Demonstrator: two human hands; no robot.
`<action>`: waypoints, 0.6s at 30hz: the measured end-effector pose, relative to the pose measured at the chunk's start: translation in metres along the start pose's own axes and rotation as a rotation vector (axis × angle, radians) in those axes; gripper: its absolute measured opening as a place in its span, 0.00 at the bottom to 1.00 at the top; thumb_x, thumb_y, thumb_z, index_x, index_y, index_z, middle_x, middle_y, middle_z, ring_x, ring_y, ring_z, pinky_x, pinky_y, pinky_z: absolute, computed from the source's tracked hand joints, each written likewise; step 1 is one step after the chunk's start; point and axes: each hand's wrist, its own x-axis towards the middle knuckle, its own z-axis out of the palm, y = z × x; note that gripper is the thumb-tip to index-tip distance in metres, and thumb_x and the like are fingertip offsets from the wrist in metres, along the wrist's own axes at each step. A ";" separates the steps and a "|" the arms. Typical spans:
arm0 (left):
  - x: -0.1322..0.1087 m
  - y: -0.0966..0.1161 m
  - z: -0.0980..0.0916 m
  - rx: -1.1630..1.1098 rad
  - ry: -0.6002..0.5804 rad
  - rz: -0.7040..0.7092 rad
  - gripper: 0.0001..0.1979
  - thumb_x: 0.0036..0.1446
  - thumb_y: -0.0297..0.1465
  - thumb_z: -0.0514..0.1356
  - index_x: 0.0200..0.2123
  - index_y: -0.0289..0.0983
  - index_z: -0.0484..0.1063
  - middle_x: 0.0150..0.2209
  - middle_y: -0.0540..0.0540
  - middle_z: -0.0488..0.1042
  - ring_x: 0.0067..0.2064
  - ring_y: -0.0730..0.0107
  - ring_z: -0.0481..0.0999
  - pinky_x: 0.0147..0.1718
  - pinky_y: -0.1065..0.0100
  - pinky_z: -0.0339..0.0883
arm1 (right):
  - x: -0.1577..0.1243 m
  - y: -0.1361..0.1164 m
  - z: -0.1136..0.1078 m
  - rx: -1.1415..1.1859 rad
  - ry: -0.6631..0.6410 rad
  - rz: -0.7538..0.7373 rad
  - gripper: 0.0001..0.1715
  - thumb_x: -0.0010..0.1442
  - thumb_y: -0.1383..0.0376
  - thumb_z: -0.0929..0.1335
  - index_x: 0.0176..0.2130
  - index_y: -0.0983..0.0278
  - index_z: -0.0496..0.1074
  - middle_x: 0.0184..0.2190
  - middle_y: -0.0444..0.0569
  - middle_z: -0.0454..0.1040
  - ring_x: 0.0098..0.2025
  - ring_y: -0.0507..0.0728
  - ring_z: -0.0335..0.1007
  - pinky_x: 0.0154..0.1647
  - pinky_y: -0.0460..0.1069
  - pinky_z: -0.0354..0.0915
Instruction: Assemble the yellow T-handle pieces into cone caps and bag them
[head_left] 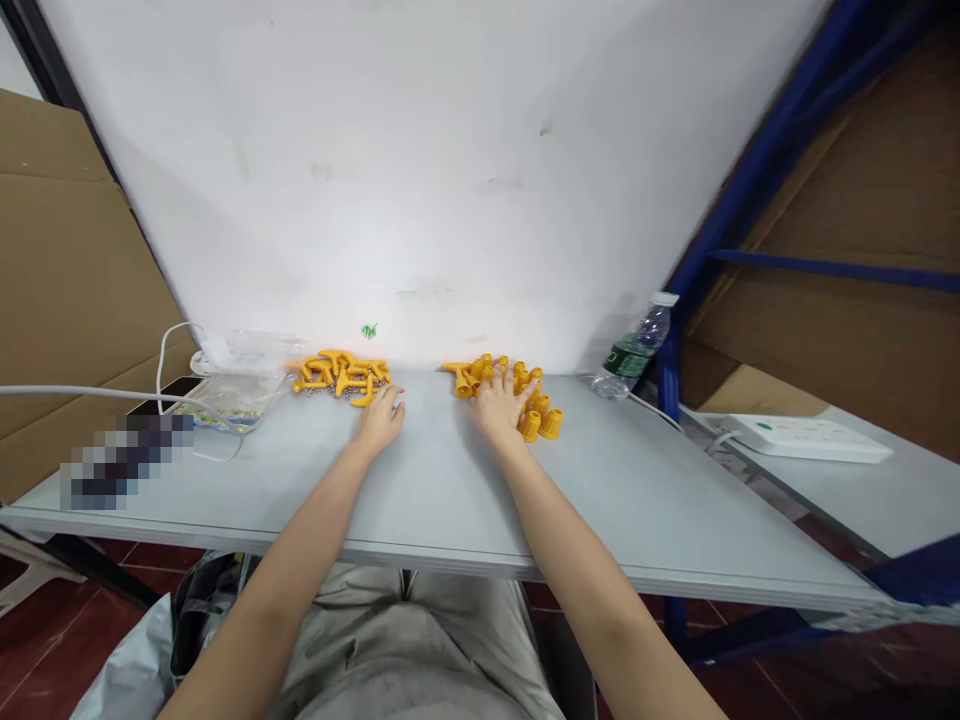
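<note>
My right hand (495, 405) lies over a cluster of yellow cone-shaped caps (551, 424), fingers spread and touching some of them. Part of the cluster is hidden beneath it. A yellow handle-like piece (453, 367) sticks out at the cluster's left side. My left hand (381, 422) rests on the table, thumb apart from the fingers, at the right edge of a pile of yellow T-shaped handles (341, 375). Small shiny metal bits or chain show among those handles. I see nothing held in the left hand.
On the left are a clear plastic bag (247, 390), a white cable (90, 389) and a dark phone-like object (176, 390). A plastic bottle (637, 350) leans at the back right against a blue frame (670, 370). A white power strip (810, 438) lies farther right. A white board (450, 200) stands behind.
</note>
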 end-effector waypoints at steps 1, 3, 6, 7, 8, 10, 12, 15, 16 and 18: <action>0.000 0.000 0.000 0.002 0.003 -0.001 0.13 0.60 0.27 0.52 0.47 0.38 0.69 0.50 0.42 0.71 0.38 0.67 0.76 0.43 0.62 0.70 | -0.001 -0.001 -0.004 0.015 -0.010 0.000 0.24 0.59 0.71 0.59 0.52 0.66 0.72 0.66 0.62 0.57 0.70 0.70 0.36 0.62 0.75 0.27; 0.001 0.000 0.000 0.010 0.012 -0.003 0.12 0.60 0.26 0.53 0.46 0.38 0.69 0.49 0.42 0.72 0.39 0.67 0.76 0.44 0.63 0.69 | -0.004 -0.004 -0.011 0.070 -0.051 0.012 0.21 0.60 0.71 0.59 0.50 0.65 0.72 0.59 0.63 0.66 0.66 0.71 0.49 0.61 0.75 0.34; 0.003 0.000 -0.003 0.060 0.052 -0.010 0.13 0.59 0.24 0.52 0.45 0.38 0.70 0.48 0.42 0.73 0.45 0.64 0.75 0.48 0.62 0.67 | -0.006 -0.010 -0.018 0.185 -0.135 0.068 0.20 0.61 0.66 0.61 0.52 0.68 0.69 0.47 0.65 0.74 0.55 0.71 0.65 0.58 0.69 0.49; 0.004 0.000 -0.004 0.094 0.077 -0.028 0.14 0.58 0.23 0.51 0.45 0.38 0.71 0.48 0.41 0.74 0.48 0.62 0.74 0.50 0.61 0.66 | -0.007 -0.012 -0.018 0.227 -0.162 0.087 0.21 0.61 0.64 0.62 0.53 0.68 0.67 0.45 0.64 0.75 0.52 0.70 0.67 0.56 0.67 0.53; 0.004 0.001 -0.006 0.135 0.108 -0.062 0.15 0.58 0.22 0.51 0.45 0.39 0.71 0.48 0.42 0.74 0.51 0.60 0.73 0.52 0.59 0.65 | -0.007 -0.013 -0.016 0.276 -0.184 0.103 0.23 0.61 0.63 0.63 0.55 0.69 0.65 0.45 0.64 0.75 0.51 0.69 0.69 0.54 0.64 0.56; 0.005 0.002 -0.010 0.222 0.178 -0.165 0.18 0.55 0.20 0.51 0.46 0.40 0.71 0.50 0.42 0.74 0.55 0.56 0.70 0.55 0.53 0.61 | -0.008 -0.015 -0.009 0.398 -0.224 0.115 0.26 0.60 0.61 0.65 0.56 0.68 0.62 0.47 0.62 0.74 0.50 0.67 0.70 0.51 0.59 0.60; 0.006 0.003 -0.015 0.287 0.240 -0.280 0.21 0.54 0.19 0.51 0.48 0.41 0.71 0.52 0.41 0.73 0.57 0.54 0.68 0.56 0.48 0.58 | -0.008 -0.016 0.000 0.529 -0.253 0.099 0.27 0.58 0.62 0.67 0.54 0.68 0.62 0.47 0.59 0.74 0.48 0.63 0.71 0.49 0.54 0.63; 0.006 0.003 -0.019 0.315 0.272 -0.378 0.23 0.53 0.19 0.52 0.50 0.42 0.70 0.56 0.40 0.70 0.61 0.51 0.64 0.57 0.43 0.55 | -0.009 -0.017 0.011 0.594 -0.285 0.019 0.21 0.55 0.63 0.69 0.48 0.67 0.66 0.45 0.56 0.74 0.45 0.60 0.71 0.46 0.50 0.64; 0.006 0.002 -0.019 0.309 0.269 -0.390 0.23 0.53 0.19 0.53 0.50 0.43 0.70 0.57 0.40 0.69 0.62 0.50 0.62 0.57 0.42 0.53 | -0.010 -0.018 0.013 0.570 -0.293 -0.009 0.19 0.54 0.62 0.69 0.45 0.67 0.68 0.44 0.56 0.74 0.45 0.60 0.70 0.46 0.50 0.64; 0.007 -0.001 -0.020 0.286 0.259 -0.395 0.22 0.52 0.19 0.53 0.49 0.43 0.70 0.59 0.39 0.66 0.63 0.48 0.60 0.58 0.38 0.50 | -0.011 -0.019 0.016 0.495 -0.301 -0.047 0.16 0.55 0.61 0.69 0.41 0.67 0.70 0.43 0.56 0.74 0.46 0.61 0.69 0.46 0.51 0.63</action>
